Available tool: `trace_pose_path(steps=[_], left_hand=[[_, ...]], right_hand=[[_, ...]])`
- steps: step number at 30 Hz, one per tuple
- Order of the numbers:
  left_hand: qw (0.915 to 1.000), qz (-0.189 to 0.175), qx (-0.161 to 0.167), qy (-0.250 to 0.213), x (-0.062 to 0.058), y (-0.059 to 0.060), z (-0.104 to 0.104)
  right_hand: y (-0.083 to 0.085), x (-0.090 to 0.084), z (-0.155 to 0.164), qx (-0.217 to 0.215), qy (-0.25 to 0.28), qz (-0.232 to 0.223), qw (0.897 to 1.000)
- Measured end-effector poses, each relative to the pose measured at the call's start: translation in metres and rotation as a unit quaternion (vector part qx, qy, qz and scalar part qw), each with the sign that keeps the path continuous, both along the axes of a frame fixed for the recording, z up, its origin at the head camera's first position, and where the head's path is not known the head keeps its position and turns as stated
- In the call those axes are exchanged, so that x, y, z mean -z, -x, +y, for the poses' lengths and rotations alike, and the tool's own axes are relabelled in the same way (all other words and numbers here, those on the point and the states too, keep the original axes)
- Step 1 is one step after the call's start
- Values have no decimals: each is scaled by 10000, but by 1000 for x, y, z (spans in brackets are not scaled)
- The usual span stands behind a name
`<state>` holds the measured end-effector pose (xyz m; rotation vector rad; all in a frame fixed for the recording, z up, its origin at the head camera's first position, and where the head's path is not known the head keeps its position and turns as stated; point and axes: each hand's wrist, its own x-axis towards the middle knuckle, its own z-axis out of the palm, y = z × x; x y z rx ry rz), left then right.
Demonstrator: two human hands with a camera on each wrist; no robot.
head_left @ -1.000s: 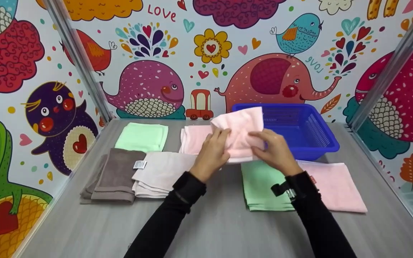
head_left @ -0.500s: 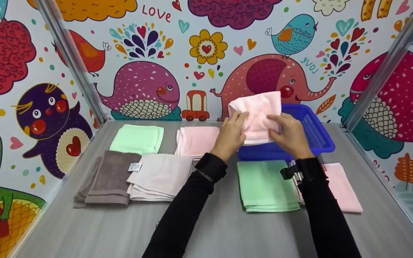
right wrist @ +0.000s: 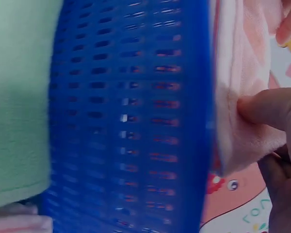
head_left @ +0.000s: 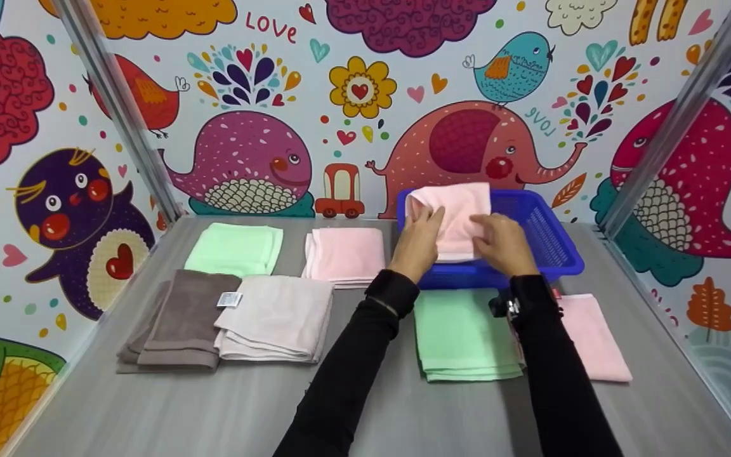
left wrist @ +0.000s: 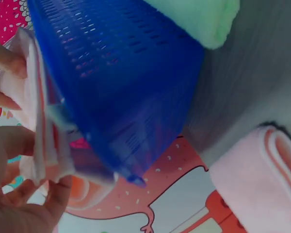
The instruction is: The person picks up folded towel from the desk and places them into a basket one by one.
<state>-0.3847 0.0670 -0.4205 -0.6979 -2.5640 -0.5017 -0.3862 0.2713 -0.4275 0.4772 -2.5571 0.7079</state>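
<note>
Both hands hold a folded pink towel (head_left: 457, 222) over the near left part of the blue plastic basket (head_left: 565, 257). My left hand (head_left: 416, 244) pinches its left side, and in the left wrist view the layered folds of the pink towel (left wrist: 39, 121) show between thumb and fingers. On the other side my right hand (head_left: 505, 244) grips the towel, with the thumb (right wrist: 262, 107) pressed on the near face in the right wrist view. The towel hangs close to the basket's near rim; its far side and most of the basket's inside are hidden.
Left of the basket lie a folded pink towel (head_left: 345, 254), a mint towel (head_left: 235, 249), a grey-brown towel (head_left: 184, 324) and a whitish towel (head_left: 276, 317) with a label. In front of it lie a green towel (head_left: 467, 336) and another pink towel (head_left: 594, 336). A patterned wall stands behind.
Both hands have carried the pink towel rightward from beside the other pink towel to over the basket. In the last half second it has lowered slightly toward the basket.
</note>
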Motion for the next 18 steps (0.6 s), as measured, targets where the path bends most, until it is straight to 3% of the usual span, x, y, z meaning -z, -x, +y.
trace_pose_path(steps=[9,14,18], left_hand=[[9959,-13,-290,851,24,5,7],[9889,-829,-491,1131,22,6,6],[9811,-1326,-480,1324,20,9,7]], right_hand=[[8,21,0,69,-296,-1002,9945],[12,18,-7,247,-247,-1947,9802],[15,14,-9,278,-221,-2370,9709]])
